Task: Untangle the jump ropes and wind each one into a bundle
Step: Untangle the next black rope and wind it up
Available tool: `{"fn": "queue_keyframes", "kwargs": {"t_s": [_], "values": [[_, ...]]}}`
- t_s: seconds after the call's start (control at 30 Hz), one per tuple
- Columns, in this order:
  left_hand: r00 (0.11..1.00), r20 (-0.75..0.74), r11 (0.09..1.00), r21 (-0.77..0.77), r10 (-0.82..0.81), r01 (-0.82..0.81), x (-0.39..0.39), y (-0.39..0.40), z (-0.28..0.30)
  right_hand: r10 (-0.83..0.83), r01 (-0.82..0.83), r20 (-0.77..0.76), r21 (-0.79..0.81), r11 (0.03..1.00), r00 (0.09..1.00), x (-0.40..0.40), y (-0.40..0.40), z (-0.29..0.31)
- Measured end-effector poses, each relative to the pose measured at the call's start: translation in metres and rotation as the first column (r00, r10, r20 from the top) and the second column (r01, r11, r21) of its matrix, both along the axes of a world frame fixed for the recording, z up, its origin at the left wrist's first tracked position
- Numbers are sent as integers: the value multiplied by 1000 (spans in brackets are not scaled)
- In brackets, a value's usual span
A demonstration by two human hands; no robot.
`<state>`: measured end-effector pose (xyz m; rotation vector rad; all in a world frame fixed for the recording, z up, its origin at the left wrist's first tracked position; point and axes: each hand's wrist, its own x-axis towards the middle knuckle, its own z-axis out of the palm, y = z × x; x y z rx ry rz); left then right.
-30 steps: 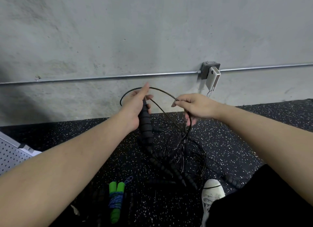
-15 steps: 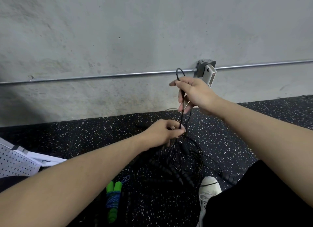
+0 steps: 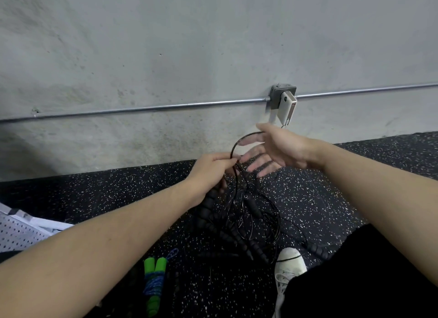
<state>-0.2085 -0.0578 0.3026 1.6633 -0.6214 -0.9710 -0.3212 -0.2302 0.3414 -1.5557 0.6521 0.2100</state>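
Gripping a thin black cord (image 3: 233,149) between thumb and fingertips, our left hand (image 3: 211,169) pinches it where a small loop arches up toward our right hand (image 3: 276,149). That right hand is spread open, fingers straight and blurred, and the loop's top seems to run along its thumb side; we cannot tell whether it truly touches.

We judge we are mid-untangling, teasing one cord out of the black tangle (image 3: 246,223) lying on the speckled floor (image 3: 320,199) just below our hands. Beaded black segments (image 3: 227,234) run through that heap, so more than one rope looks knotted there. Next, the free hand likely needs to catch the loop and draw it clear while the pinch stays fixed; pulling hard could tighten the knot.

A green-handled rope (image 3: 154,279), already wound with blue cord, lies near our left forearm. Our white shoe (image 3: 288,263) has a cord lying across its toe, which may snag. A perforated white panel (image 3: 16,232) sits well to the left.
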Motion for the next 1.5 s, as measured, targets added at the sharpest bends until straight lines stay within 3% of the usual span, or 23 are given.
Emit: {"fn": "queue_keyframes", "kwargs": {"t_s": [0.07,0.17,0.27,0.33,0.5,0.63,0.73,0.83,0.93,1.0,1.1,1.23,1.33,1.5], "values": [[995,-101,1000,-15,25,-27,2,-1,6,-33,35,38,-54,998,999,-2,-3,1],[980,-188,997,-42,61,-70,3,-5,11,196,-207,-71,-202,957,978,-4,3,-3],[947,-311,991,-74,84,-112,4,-8,18,375,-451,-258,-387,804,891,-2,13,-11],[913,-397,982,-119,89,-148,9,-10,25,399,-506,-315,-458,731,861,3,15,-17],[828,-524,917,-196,200,-346,24,-8,32,328,-358,-159,-568,741,931,7,18,-11],[816,-501,894,-166,286,-416,32,-6,30,254,-229,-30,-546,806,967,11,20,-7],[837,-448,910,-109,315,-401,31,-5,21,139,-93,58,-485,870,989,15,24,-3],[892,-362,944,-77,272,-319,22,-5,8,31,65,179,-504,861,983,20,25,3],[987,-139,996,-28,80,-84,6,-3,-3,-55,186,271,-483,856,961,23,28,8],[998,-7,998,7,-64,65,-5,-3,-9,-77,224,322,-450,864,944,25,34,13],[956,215,980,57,-197,189,-14,-5,-18,-63,226,372,-413,882,926,28,40,17],[894,403,976,160,-199,145,-2,-6,-22,-165,343,447,-355,870,879,27,32,19],[768,580,951,285,-272,122,7,-5,-30,-281,480,512,-310,821,811,27,25,20],[678,623,912,361,-390,194,7,-6,-35,-245,408,525,-220,886,815,27,34,21]]}}
